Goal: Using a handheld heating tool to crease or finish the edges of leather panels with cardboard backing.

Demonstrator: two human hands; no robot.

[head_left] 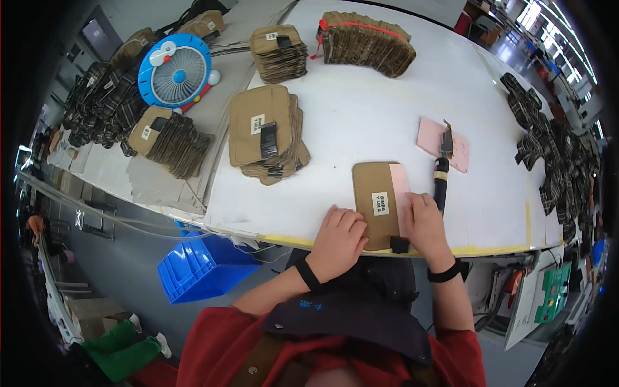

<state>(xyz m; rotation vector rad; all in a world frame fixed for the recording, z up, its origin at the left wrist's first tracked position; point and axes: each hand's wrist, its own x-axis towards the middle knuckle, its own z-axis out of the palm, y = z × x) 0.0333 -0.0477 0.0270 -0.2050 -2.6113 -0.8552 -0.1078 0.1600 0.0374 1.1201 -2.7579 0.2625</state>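
Note:
A brown fabric piece (375,193) with a small white label lies at the near edge of the white table (361,109). A pink card template (400,190) rests along its right side. My left hand (338,242) presses flat on the piece's near left corner. My right hand (425,226) presses on the pink template and the piece's right edge, beside a small black tab (400,244). A black-handled brush (442,174) lies just right of my right hand, its head on a second pink card (431,137).
Stacks of brown pieces sit at the table's left (264,135), at the back (279,53), and as a red-tied bundle (364,42). A blue round fan (175,71) and plaid fabric (97,103) lie left; more plaid fabric (554,155) right. A blue crate (203,266) sits below.

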